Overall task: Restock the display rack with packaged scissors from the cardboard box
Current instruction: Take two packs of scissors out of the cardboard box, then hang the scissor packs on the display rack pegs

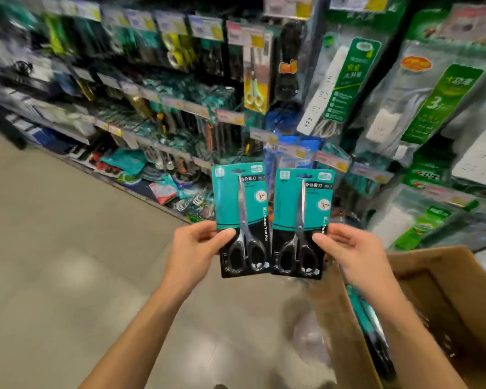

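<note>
Display rack [180,102] fills the upper half of the view, running from far left to right, crowded with hanging carded goods and price tags, mostly blurred; right part holds big bagged power strips [340,85] with green labels. Grey tiled floor [54,262] takes up lower left. Open cardboard box [438,279] sits lower right, brown flaps up, with at least one more teal-carded pack [361,313] visible inside against its left wall; the rest of its contents are too blurred to tell. Both bare forearms reach up from the bottom edge toward centre. Left hand [197,245] is closed in a pinch on the left scissors pack [242,220], thumb on the front near the handles, fingers behind the card's left edge. Right hand [354,251] is likewise pinched shut on the right scissors pack [302,223], thumb on the front, fingers behind the right edge. The two packs are held upright side by side in mid-air in front of the rack's lower rows, inner edges touching or nearly so, the right one tilted slightly clockwise. Each has a teal card top, black bottom, black-handled scissors pointing up, hang slot at the top. A pack of yellow-handled scissors [254,80] hangs on the rack above them.
</note>
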Demonstrator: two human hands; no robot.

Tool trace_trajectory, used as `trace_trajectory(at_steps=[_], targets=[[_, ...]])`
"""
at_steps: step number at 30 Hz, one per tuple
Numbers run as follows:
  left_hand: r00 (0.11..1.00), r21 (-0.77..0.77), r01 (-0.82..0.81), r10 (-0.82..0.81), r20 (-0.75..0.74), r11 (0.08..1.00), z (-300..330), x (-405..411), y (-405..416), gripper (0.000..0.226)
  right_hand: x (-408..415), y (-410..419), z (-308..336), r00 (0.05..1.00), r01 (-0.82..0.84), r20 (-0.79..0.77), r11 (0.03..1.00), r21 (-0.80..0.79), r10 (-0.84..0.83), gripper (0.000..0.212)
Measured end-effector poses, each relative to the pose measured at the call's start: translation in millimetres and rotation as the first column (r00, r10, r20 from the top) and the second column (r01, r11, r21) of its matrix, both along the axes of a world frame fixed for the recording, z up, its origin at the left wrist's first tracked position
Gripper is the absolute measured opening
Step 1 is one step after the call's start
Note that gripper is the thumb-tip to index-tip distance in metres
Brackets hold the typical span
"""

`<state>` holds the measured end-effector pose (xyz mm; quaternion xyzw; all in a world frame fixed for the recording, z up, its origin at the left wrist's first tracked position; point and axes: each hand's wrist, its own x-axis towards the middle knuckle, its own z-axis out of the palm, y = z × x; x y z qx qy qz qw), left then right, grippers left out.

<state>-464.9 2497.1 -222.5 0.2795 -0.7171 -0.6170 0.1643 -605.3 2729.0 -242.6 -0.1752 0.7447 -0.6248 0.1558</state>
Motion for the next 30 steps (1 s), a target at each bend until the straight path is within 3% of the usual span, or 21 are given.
trace_trajectory(at_steps=[8,12,16,20,24,27,30], targets=[[0.997,-0.069,-0.052,0.048,-0.063,0.996,10.5,40.7,-105.2,0.012,30.4,-112.2,13.2,0.994,-0.099,-0.05,0.994,-0.037,0.097,0.015],[0.997,-0.079,-0.049,0.044,-0.068,0.996,8.6,49.5,-144.7,0.005,30.4,-156.6,16.6,0.992,-0.114,-0.061,0.993,-0.03,0.112,0.016],[0.992,-0.075,-0.102,0.096,-0.077,0.992,7.9,46.9,-186.5,0.016,24.9,-200.0,17.4,0.988,-0.115,-0.099,0.993,0.009,0.116,0.016],[0.993,-0.086,-0.082,0.074,-0.092,0.993,6.8,25.9,-230.8,0.012,5.5,-239.7,10.2,0.996,-0.05,-0.07,0.999,-0.017,0.048,0.012],[0.993,-0.111,-0.044,0.031,-0.115,0.993,6.1,-10.9,-286.0,0.03,-28.5,-286.7,5.3,0.999,0.028,-0.031,0.998,-0.051,-0.029,0.013],[0.992,-0.13,-0.018,0.001,-0.125,0.991,11.8,-47.5,-329.6,0.009,-60.7,-323.3,6.1,0.992,0.123,-0.006,0.989,-0.075,-0.124,0.012],[0.992,-0.124,0.026,-0.041,-0.122,0.992,16.5,-89.4,-369.8,0.006,-96.0,-349.8,2.0,0.974,0.222,-0.032,0.972,-0.083,-0.225,0.024]])
